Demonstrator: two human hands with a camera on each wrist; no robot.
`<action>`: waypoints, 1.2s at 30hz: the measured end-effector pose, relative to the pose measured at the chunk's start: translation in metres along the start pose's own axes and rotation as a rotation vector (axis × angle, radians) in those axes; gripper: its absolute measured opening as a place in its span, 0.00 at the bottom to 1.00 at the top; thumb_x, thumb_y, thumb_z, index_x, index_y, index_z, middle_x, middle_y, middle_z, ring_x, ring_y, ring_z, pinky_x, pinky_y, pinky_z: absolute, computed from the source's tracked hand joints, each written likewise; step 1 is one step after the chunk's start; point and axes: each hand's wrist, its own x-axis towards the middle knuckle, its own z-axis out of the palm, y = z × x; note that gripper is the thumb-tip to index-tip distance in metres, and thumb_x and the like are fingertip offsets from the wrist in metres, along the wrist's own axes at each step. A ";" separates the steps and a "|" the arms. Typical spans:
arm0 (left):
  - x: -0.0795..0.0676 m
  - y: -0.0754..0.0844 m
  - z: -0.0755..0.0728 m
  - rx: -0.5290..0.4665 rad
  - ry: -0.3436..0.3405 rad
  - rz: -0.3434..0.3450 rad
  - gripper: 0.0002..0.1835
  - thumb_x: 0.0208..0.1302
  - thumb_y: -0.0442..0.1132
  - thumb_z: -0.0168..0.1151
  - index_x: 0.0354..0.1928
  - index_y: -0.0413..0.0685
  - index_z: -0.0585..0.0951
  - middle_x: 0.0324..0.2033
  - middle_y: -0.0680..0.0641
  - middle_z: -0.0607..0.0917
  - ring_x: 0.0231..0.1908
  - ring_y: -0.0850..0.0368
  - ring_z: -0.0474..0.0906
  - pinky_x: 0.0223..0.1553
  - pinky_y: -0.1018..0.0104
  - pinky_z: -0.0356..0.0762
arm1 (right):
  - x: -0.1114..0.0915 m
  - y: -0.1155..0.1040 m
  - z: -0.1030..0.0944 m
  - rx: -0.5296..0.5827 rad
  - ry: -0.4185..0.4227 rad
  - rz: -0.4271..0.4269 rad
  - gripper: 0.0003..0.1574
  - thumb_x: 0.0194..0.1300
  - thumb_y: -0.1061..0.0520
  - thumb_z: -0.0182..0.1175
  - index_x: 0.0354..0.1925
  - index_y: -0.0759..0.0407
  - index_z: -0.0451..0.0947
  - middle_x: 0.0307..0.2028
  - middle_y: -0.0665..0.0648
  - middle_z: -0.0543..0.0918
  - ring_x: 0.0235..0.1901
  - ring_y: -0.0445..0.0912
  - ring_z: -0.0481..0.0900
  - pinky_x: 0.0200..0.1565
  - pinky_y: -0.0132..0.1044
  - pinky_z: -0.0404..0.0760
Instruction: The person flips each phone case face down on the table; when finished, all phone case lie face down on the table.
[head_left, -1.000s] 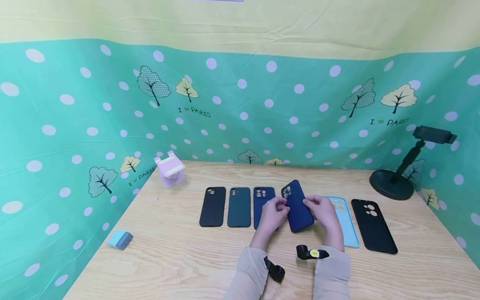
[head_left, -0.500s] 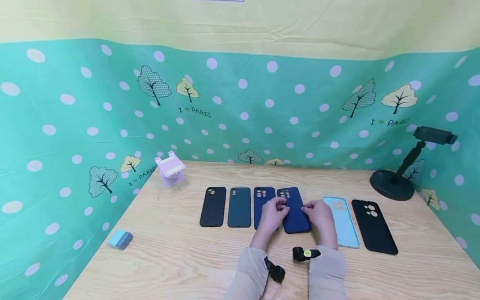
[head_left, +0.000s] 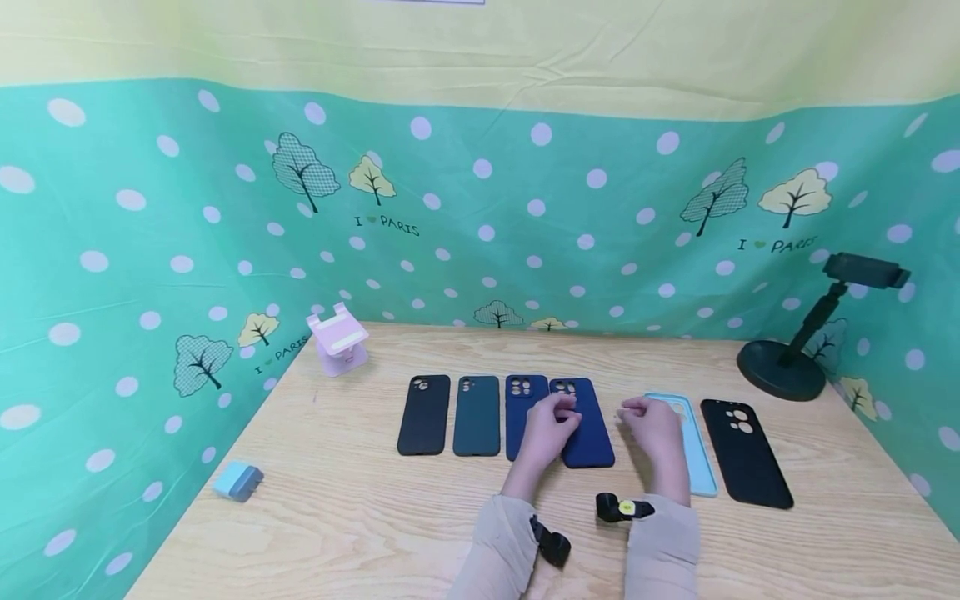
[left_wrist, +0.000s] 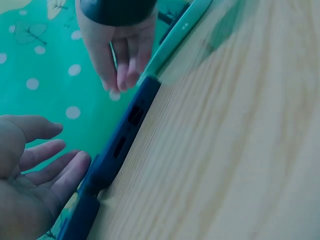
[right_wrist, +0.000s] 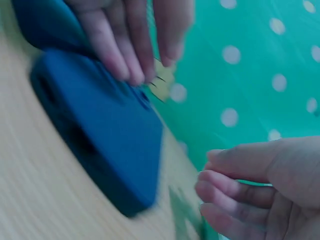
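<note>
Two navy phone cases lie side by side on the table, the left one (head_left: 516, 429) and the right one (head_left: 594, 437), backs up. Over their neighbouring edges is my left hand (head_left: 547, 429), fingers loosely bent and holding nothing; in the right wrist view its fingertips come right at the case's back (right_wrist: 107, 130). My right hand (head_left: 656, 433), empty, hovers right of the right navy case, a gap between them, thumb close to the fingers. It covers part of a light blue phone case (head_left: 703, 475). In the left wrist view the navy case's port cutouts face the camera.
Left of the navy pair lie a dark teal case (head_left: 477, 417) and a black case (head_left: 423, 417). Another black case (head_left: 750, 458) lies far right. Around them stand a black phone stand (head_left: 783, 371), a pink phone stand (head_left: 341, 342) and a light blue charger plug (head_left: 238, 481).
The right navy case, tilted up between both hands, was lowered flat beside the other navy one and shifted slightly left. My right hand let go and moved right; my left hand stayed nearly still.
</note>
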 end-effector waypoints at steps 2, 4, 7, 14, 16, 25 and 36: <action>-0.001 0.004 0.005 0.007 -0.020 0.005 0.14 0.62 0.32 0.63 0.50 0.37 0.81 0.45 0.42 0.86 0.41 0.57 0.84 0.44 0.71 0.81 | -0.002 0.005 -0.009 -0.025 0.069 0.008 0.20 0.68 0.57 0.56 0.52 0.68 0.79 0.42 0.67 0.84 0.35 0.54 0.82 0.34 0.39 0.78; -0.001 0.008 0.011 0.022 -0.048 0.012 0.13 0.62 0.32 0.64 0.49 0.37 0.82 0.43 0.43 0.87 0.40 0.59 0.84 0.43 0.73 0.80 | -0.005 0.011 -0.018 -0.047 0.135 0.040 0.20 0.68 0.56 0.56 0.53 0.67 0.79 0.44 0.67 0.84 0.42 0.58 0.80 0.38 0.45 0.77; -0.002 0.015 0.023 0.058 -0.099 0.025 0.13 0.62 0.33 0.64 0.49 0.39 0.82 0.41 0.45 0.87 0.38 0.63 0.83 0.41 0.77 0.78 | -0.010 0.021 -0.031 -0.063 0.211 0.110 0.21 0.69 0.55 0.55 0.54 0.66 0.78 0.46 0.67 0.84 0.48 0.63 0.76 0.41 0.53 0.73; 0.000 0.033 0.048 0.158 -0.231 0.005 0.15 0.62 0.34 0.63 0.51 0.42 0.81 0.40 0.50 0.86 0.38 0.67 0.81 0.39 0.79 0.77 | -0.016 0.039 -0.047 -0.090 0.267 0.223 0.21 0.67 0.57 0.55 0.54 0.68 0.77 0.47 0.69 0.82 0.51 0.68 0.72 0.40 0.57 0.72; 0.001 0.038 0.054 0.202 -0.253 -0.011 0.16 0.61 0.35 0.64 0.51 0.43 0.81 0.40 0.50 0.86 0.38 0.67 0.80 0.38 0.79 0.77 | -0.015 0.043 -0.048 -0.085 0.260 0.242 0.21 0.67 0.57 0.55 0.54 0.69 0.77 0.48 0.70 0.81 0.52 0.68 0.72 0.42 0.57 0.72; 0.005 0.043 0.076 0.314 -0.296 -0.081 0.19 0.59 0.36 0.66 0.53 0.42 0.81 0.35 0.52 0.84 0.28 0.67 0.72 0.32 0.77 0.73 | -0.012 0.053 -0.046 -0.130 0.217 0.295 0.19 0.66 0.60 0.56 0.52 0.68 0.78 0.51 0.72 0.79 0.51 0.70 0.71 0.41 0.56 0.71; 0.007 0.042 0.079 0.245 -0.262 -0.136 0.25 0.59 0.37 0.67 0.60 0.41 0.76 0.42 0.47 0.85 0.34 0.66 0.76 0.37 0.76 0.76 | -0.001 0.057 -0.029 -0.161 0.276 0.220 0.15 0.64 0.60 0.57 0.48 0.66 0.81 0.39 0.67 0.84 0.42 0.65 0.78 0.34 0.51 0.70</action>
